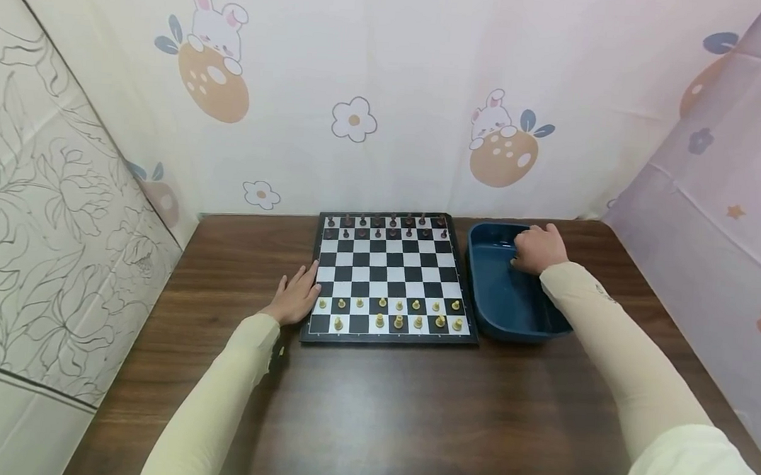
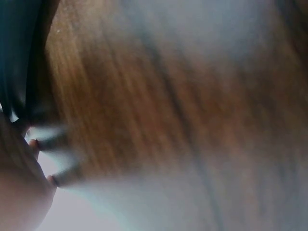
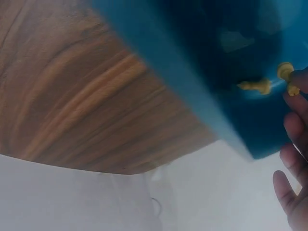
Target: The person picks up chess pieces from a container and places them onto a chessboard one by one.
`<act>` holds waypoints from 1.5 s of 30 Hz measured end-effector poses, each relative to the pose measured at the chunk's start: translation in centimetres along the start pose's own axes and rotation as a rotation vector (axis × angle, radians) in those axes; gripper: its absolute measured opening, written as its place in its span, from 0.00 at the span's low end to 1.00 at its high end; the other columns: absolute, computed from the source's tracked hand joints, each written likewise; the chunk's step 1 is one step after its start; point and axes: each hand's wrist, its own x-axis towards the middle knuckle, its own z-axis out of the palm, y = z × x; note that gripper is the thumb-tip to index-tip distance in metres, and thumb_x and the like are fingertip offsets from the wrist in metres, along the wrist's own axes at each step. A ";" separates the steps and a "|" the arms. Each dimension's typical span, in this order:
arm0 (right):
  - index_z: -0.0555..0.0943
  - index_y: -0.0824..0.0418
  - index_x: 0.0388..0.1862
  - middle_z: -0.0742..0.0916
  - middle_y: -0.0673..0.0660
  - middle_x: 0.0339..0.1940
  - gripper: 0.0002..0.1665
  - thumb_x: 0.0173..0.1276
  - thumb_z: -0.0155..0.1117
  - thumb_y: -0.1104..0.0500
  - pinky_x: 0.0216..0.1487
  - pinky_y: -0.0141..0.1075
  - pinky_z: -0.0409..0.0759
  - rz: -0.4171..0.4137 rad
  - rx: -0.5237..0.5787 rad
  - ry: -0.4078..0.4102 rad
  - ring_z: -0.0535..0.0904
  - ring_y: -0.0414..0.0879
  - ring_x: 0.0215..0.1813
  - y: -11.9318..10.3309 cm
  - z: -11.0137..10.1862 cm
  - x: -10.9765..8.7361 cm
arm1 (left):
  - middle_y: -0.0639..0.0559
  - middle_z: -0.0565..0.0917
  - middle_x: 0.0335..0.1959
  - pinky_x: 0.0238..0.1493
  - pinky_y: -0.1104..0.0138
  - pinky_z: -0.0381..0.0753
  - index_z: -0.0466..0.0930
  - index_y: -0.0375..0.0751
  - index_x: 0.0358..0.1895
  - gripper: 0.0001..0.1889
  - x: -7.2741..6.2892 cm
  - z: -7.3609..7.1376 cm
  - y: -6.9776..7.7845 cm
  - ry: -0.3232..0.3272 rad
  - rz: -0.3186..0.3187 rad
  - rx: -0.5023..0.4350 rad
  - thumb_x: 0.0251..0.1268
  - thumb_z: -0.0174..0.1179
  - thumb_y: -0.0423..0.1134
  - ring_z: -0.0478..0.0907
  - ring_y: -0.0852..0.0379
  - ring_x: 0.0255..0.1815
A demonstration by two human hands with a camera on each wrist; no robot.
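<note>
A black-and-white chessboard lies on the table, dark chess pieces in two rows at its far side and yellow ones in two rows nearest me. My left hand rests by the board's left edge, fingers straight and touching it. Over the blue bin, right of the board, is my right hand. In the right wrist view its fingertips pinch a yellow chess piece. Another yellow chess piece lies on its side inside the bin, close to the pinched one.
The brown wooden table extends in front of the board and bin. A patterned curtain hangs right behind them, with another panel along the right side. On the left stands a floral-patterned panel.
</note>
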 end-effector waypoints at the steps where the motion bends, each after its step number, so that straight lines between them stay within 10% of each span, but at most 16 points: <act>1: 0.74 0.58 0.12 0.74 0.52 0.14 0.19 0.54 0.72 0.55 0.39 0.51 0.65 -0.009 0.004 0.014 0.71 0.53 0.28 -0.3 -0.3 0.0 | 0.44 0.45 0.77 0.69 0.42 0.32 0.38 0.38 0.76 0.31 0.0 0.0 0.0 -0.001 0.001 0.001 0.77 0.32 0.46 0.39 0.44 0.76; 12: 0.70 0.56 0.08 0.75 0.52 0.17 0.22 0.57 0.67 0.58 0.38 0.48 0.64 -0.096 -0.082 0.094 0.69 0.52 0.29 -6.0 -4.3 2.2 | 0.44 0.44 0.77 0.69 0.42 0.31 0.37 0.38 0.76 0.31 0.2 -0.3 -0.2 0.005 0.009 -0.001 0.77 0.32 0.46 0.39 0.44 0.76; 21: 0.84 0.61 0.20 0.80 0.54 0.22 0.06 0.54 0.65 0.63 0.35 0.42 0.64 -0.193 -0.175 0.130 0.69 0.50 0.29 -10.0 -6.0 3.6 | 0.43 0.46 0.77 0.69 0.42 0.31 0.37 0.38 0.77 0.32 0.2 0.0 0.0 -0.005 0.013 -0.004 0.77 0.32 0.46 0.39 0.43 0.76; 45: 0.87 0.52 0.29 0.82 0.47 0.32 0.05 0.57 0.66 0.56 0.47 0.41 0.69 -0.526 0.074 0.184 0.72 0.44 0.37 -23.8 -9.2 4.5 | 0.45 0.44 0.77 0.69 0.43 0.30 0.36 0.40 0.77 0.32 0.2 0.1 -0.1 -0.014 -0.004 -0.004 0.77 0.32 0.47 0.38 0.45 0.76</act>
